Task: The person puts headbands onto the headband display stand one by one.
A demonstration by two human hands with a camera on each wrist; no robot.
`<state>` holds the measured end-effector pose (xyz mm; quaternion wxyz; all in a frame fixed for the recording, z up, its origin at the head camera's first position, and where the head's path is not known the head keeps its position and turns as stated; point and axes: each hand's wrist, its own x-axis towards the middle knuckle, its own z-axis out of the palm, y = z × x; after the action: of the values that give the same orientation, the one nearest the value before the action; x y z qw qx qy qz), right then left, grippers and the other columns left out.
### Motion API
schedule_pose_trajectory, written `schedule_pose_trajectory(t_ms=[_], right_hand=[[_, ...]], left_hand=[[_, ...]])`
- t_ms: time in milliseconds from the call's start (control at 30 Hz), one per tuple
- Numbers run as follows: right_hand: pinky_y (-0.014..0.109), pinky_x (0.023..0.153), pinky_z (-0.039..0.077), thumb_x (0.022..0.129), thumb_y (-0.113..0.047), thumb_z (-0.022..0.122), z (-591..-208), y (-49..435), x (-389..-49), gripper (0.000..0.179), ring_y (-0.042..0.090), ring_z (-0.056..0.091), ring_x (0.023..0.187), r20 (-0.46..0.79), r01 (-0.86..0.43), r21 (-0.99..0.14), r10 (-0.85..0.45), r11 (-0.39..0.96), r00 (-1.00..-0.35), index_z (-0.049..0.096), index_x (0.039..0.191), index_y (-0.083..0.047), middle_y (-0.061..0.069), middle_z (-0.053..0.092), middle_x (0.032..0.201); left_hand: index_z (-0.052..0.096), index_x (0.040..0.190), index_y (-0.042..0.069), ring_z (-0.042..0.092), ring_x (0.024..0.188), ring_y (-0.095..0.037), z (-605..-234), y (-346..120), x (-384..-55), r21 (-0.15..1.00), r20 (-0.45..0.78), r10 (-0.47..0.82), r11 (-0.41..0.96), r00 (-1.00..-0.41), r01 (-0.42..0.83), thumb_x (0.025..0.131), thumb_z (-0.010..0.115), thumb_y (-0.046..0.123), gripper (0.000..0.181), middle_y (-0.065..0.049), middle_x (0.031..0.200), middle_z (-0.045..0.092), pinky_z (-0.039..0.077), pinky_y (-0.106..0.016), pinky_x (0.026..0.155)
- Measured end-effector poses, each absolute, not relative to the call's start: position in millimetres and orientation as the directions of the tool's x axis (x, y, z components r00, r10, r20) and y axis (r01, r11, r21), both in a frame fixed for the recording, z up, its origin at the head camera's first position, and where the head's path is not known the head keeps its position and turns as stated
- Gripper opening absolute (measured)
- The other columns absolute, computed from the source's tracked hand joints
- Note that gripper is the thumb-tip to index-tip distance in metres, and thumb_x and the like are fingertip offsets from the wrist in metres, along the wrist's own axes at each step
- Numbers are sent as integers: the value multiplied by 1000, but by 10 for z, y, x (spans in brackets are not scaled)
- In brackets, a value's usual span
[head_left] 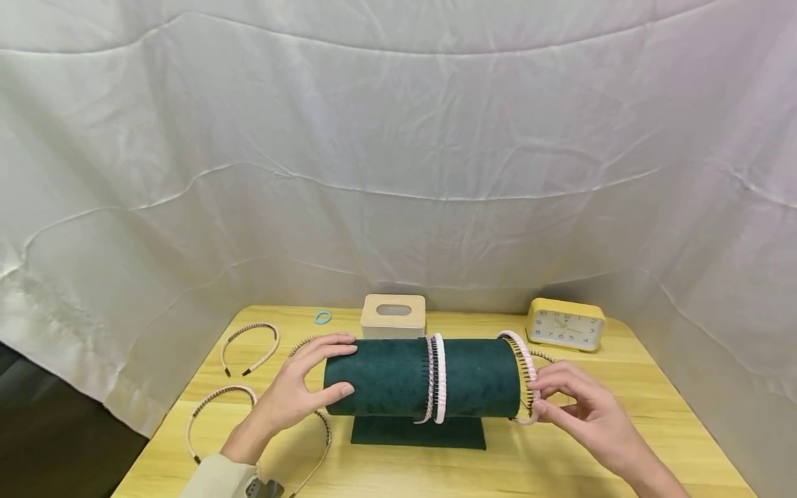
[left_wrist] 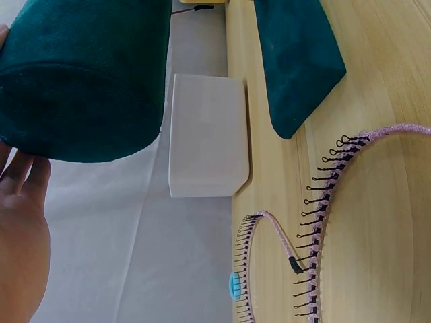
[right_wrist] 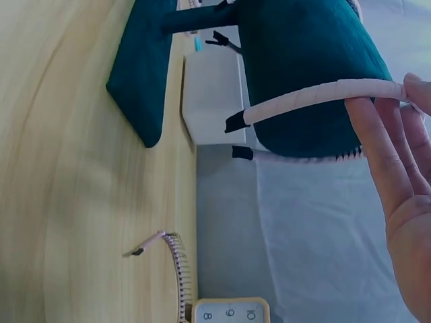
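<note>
My right hand [head_left: 582, 408] pinches one pink headband [right_wrist: 303, 99] at the right end of one green roll [head_left: 386, 377], its two black tips pointing down; my left hand [head_left: 295, 395] grasps the left end; the roll lies left-to-right, two headbands [head_left: 441, 377] round its middle

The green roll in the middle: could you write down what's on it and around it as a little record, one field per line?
Centrepiece: dark green roll on a flat base
Around its middle: a pink headband and a paler headband, side by side
Left hand: rests on the roll's left end
Right hand: pinches a pale pink headband at the right end
Left side of table: several loose headbands
Back of table: blue ring, tissue box, yellow clock
</note>
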<state>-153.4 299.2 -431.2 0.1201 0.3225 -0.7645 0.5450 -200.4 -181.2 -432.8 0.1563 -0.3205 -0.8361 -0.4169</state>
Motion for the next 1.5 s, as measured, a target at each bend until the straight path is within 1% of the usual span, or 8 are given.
schedule_pose_trajectory(t_ms=[167,400,733,867,1000,1100,1233,1500], right_hand=[[35,70,68,91,22,72,-4298,2898,-1534,41,6,70,109,547,-636,-741,-355,217,-758,74,124,-3,10,65,127],[32,68,67,92,17,76,-4271,2823,-1533,49,9,73,93,521,-599,-754,-310,269,-795,68,136,-3,-2,69,120],[26,68,65,88,13,82,-4315,2799,-1583,55,6,68,96,538,-611,-714,-290,342,-791,71,139,-7,-6,68,120],[21,73,64,80,19,85,-4350,2780,-1631,61,6,67,100,636,-706,-623,-307,338,-708,73,135,-4,-1,67,121],[15,96,56,70,17,92,-4385,2776,-1697,62,8,64,116,750,-806,-483,-314,342,-582,78,127,-4,8,64,123],[14,110,47,75,6,94,-4399,2793,-1744,52,12,60,132,791,-848,-425,-325,317,-518,79,124,-4,17,63,134],[20,119,47,89,-6,90,-4378,2801,-1794,36,19,56,146,818,-893,-392,-360,222,-448,78,122,1,28,60,145],[24,123,44,98,-19,84,-4335,2776,-1865,35,24,58,147,849,-936,-292,-398,196,-348,77,122,4,30,64,142]], left_hand=[[68,145,33,53,149,-16,-4334,-1807,-2002,600,526,404,447,-748,663,92,89,21,58,7,158,59,40,-28,124],[68,145,33,53,150,-17,-4344,-1807,-2005,594,530,404,451,-746,666,93,89,21,58,6,158,59,39,-28,124],[69,145,31,53,149,-18,-4376,-1828,-2025,591,541,401,443,-739,674,93,88,19,57,4,157,60,39,-27,123],[68,145,32,53,149,-17,-4375,-1826,-2025,591,540,401,445,-740,672,93,89,20,57,4,157,60,39,-27,124],[68,145,33,53,149,-17,-4363,-1816,-2016,598,531,401,447,-746,665,93,89,21,58,6,158,60,39,-28,124],[68,145,33,53,149,-17,-4357,-1808,-2013,601,527,402,447,-749,662,92,89,21,58,6,158,60,39,-28,124],[68,145,33,53,149,-17,-4355,-1802,-2016,602,527,403,445,-748,663,92,89,21,58,6,158,60,39,-27,124],[68,145,33,54,148,-17,-4358,-1806,-2021,597,536,401,444,-743,669,92,89,20,58,6,157,60,41,-30,123]])
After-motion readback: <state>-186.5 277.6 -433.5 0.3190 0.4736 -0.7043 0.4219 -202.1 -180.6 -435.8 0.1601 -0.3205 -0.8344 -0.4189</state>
